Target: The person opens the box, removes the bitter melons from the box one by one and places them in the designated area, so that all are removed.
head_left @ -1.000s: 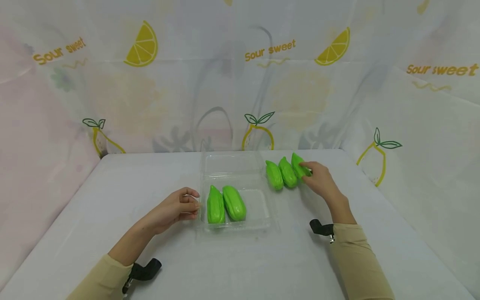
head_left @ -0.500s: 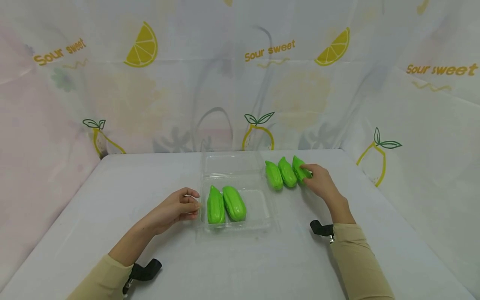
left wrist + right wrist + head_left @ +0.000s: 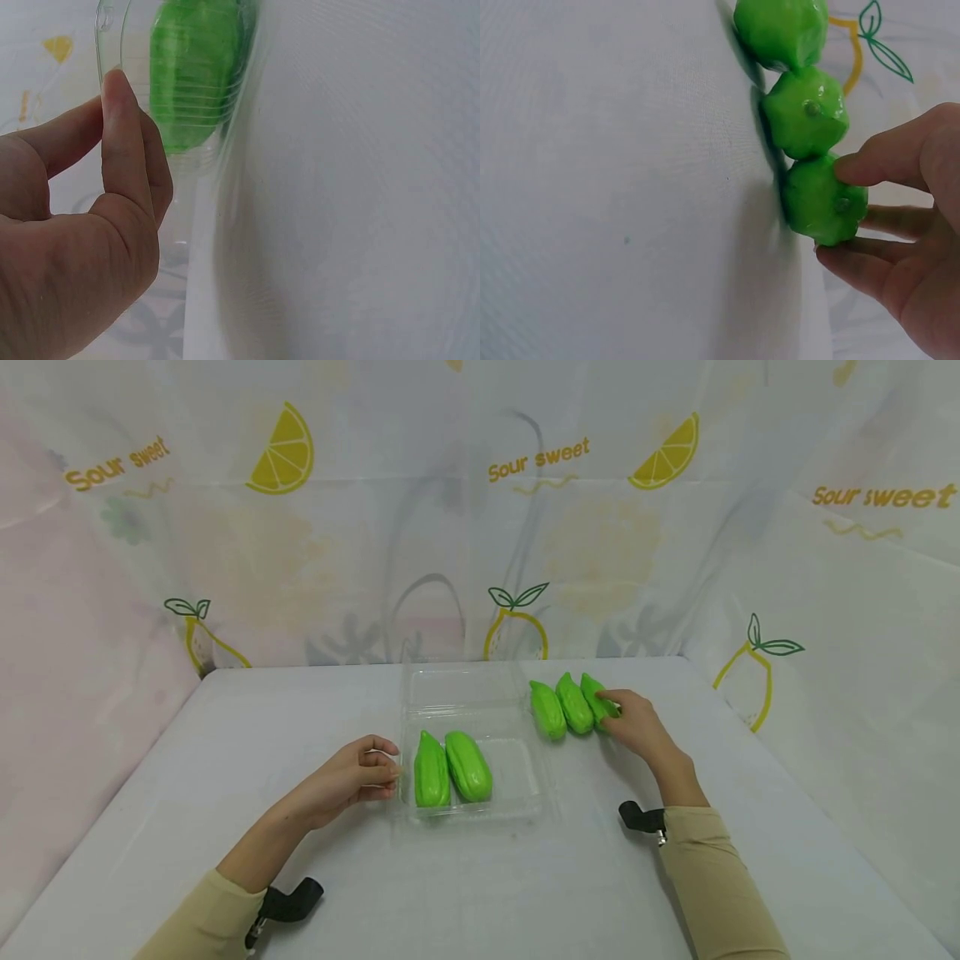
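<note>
A clear plastic clamshell box lies with its lid folded back. Two glossy, ridged green gourds, a left one and a right one, lie side by side in its left part. My left hand pinches the box's left rim between thumb and fingers. To the box's right, a row holds an outer gourd, a middle gourd and a right-hand gourd. My right hand grips the right-hand gourd, thumb on one side and fingers on the other, close against the middle one.
A white cloth-covered table bears everything. Behind and at the sides hangs a lemon-print curtain. Black wrist camera mounts, a left one and a right one, stick out from the sleeves.
My right hand has shifted the right-hand gourd slightly toward me, then left against the middle gourd. The left hand and the box have stayed put.
</note>
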A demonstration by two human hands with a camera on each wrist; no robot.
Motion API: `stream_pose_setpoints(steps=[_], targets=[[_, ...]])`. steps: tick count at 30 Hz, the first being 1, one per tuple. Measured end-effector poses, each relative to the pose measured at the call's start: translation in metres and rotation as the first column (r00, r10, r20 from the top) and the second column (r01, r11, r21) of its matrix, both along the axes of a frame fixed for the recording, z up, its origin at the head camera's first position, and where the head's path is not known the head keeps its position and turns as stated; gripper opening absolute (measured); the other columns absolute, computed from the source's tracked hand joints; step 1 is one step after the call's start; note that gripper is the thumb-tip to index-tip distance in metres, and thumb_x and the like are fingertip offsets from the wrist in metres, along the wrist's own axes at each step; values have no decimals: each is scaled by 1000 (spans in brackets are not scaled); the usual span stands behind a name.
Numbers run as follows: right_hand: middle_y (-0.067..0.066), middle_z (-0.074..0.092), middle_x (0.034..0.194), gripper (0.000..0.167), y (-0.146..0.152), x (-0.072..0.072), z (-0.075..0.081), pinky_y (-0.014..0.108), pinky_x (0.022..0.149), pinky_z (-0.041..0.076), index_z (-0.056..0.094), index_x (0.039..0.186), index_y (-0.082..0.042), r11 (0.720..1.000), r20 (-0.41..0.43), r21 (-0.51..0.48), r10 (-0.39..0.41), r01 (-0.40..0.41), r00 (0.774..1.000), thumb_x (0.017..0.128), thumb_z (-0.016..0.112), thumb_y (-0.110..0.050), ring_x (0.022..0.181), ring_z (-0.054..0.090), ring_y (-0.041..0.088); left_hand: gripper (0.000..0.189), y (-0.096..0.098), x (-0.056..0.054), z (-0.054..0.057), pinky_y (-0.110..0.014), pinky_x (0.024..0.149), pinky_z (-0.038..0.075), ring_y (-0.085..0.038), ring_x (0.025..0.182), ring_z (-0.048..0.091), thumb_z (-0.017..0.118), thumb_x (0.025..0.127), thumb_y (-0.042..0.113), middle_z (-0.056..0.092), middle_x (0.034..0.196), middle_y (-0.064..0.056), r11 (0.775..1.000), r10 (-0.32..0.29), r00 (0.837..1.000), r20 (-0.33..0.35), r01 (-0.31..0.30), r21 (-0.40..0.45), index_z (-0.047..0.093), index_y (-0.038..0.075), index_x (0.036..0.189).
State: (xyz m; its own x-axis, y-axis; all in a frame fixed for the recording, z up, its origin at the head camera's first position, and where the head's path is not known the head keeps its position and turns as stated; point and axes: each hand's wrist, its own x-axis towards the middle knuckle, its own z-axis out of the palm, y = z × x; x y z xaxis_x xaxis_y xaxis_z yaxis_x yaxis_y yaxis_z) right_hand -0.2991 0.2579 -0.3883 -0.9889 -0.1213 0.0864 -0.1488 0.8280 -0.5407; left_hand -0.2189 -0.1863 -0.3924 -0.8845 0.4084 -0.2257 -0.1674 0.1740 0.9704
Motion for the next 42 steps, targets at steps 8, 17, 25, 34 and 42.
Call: stream_pose_setpoints(steps=[8, 17, 25, 34, 42], targets=[[28, 43, 149, 56, 0, 0, 2, 61, 114, 34, 47, 144, 2, 1000, 13, 11, -3, 3, 1000, 89, 53, -6, 141, 35, 47, 44, 0, 1, 2, -21, 76, 59, -12, 83, 63, 57, 99, 10, 54, 95, -4, 1000, -2, 1000, -2, 2, 3, 33, -6, 132], [27, 43, 149, 56, 1, -1, 1, 61, 113, 36, 47, 144, 1, 1000, 9, 18, -4, 4, 1000, 89, 52, -8, 140, 38, 46, 44, 0, 2, 2, -20, 76, 58, -12, 84, 63, 58, 99, 10, 54, 95, -4, 1000, 2, 1000, -2, -2, -2, 34, -6, 132], [26, 43, 150, 55, 2, 1, 5, 60, 105, 44, 45, 145, 0, 999, -14, 34, -7, 7, 1000, 92, 50, -12, 130, 48, 49, 43, 0, 2, 1, -20, 76, 58, -12, 84, 63, 57, 99, 10, 54, 95, -4, 1000, 1, 1000, 0, -1, 0, 34, -6, 132], [23, 45, 150, 51, -1, 4, 15, 60, 101, 46, 47, 145, -3, 1000, -65, 6, 21, -21, 998, 95, 52, -14, 131, 48, 47, 42, 0, 0, 0, -21, 76, 59, -12, 84, 64, 57, 99, 9, 55, 95, -4, 1000, 9, 1000, 5, -9, -7, 35, -5, 131], [21, 48, 149, 51, -8, 7, 25, 60, 102, 46, 49, 144, -6, 998, -97, 12, 58, -58, 994, 96, 56, -19, 129, 51, 45, 42, 1, -1, 0, -20, 75, 59, -12, 84, 64, 57, 99, 9, 54, 95, -4, 1000, 7, 1000, 3, -7, -5, 34, -5, 132]])
